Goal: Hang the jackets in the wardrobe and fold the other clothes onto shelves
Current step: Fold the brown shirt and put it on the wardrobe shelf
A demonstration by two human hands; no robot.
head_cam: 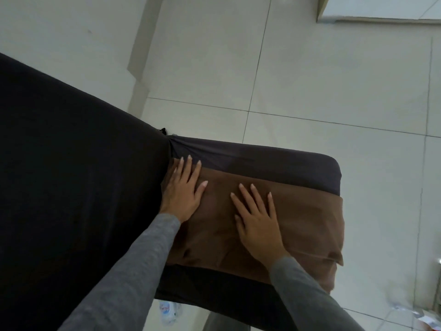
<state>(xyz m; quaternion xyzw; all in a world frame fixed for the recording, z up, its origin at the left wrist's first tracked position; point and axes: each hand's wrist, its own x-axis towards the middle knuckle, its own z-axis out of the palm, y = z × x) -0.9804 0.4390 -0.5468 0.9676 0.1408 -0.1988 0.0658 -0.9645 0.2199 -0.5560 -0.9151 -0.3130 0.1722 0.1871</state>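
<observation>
A brown garment point(300, 225) lies folded flat on a dark-covered armrest or cushion point(274, 163) in the middle of the head view. My left hand point(182, 189) presses flat on the garment's left end, fingers straight, right beside the large dark-covered furniture point(71, 175). My right hand point(257, 218) lies flat on the middle of the brown cloth with fingers spread. Both arms wear grey sleeves. The garment's right end hangs a little over the cushion's edge. No wardrobe, hanger or shelf is in view.
Pale tiled floor point(334, 91) surrounds the furniture. A plastic water bottle point(168, 310) lies on the floor below the cushion. A light furniture edge point(381, 19) shows at top right, and small objects point(427, 318) sit at the bottom right corner.
</observation>
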